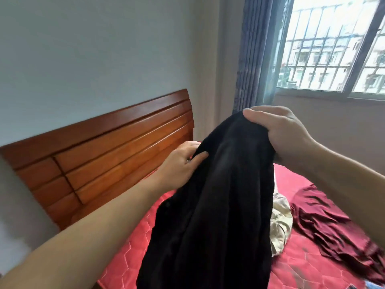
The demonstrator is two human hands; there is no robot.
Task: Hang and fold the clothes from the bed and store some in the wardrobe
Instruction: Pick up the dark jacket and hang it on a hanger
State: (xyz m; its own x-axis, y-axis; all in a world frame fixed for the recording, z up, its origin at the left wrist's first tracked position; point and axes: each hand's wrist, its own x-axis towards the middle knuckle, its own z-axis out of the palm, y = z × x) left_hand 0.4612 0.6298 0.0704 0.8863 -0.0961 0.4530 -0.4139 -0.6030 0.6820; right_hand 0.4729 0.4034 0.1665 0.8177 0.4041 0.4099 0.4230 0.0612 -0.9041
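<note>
Room: red quilted bed (302, 265) under a barred window (333, 49), wooden headboard (104, 147) behind
Black garment (208, 215): raised over the bed, hanging long and bunched
Right hand (285, 132): fingers curled tight round the top edge
Left hand (179, 163): thumb and fingers pinching a side fold
Still on bed: maroon garment (333, 222), beige garment (280, 222)
Risk: likely crooked fold or slip off a hanger if shoulders stay unfound; trailing hem may drag the beige piece

Black garment (210, 205) hung mid-view, blocked reach to mattress centre; wooden headboard (100, 155) walled left side; maroon garment (329, 226) and beige cloth (280, 222) covered right mattress (129, 253); open air above
</note>
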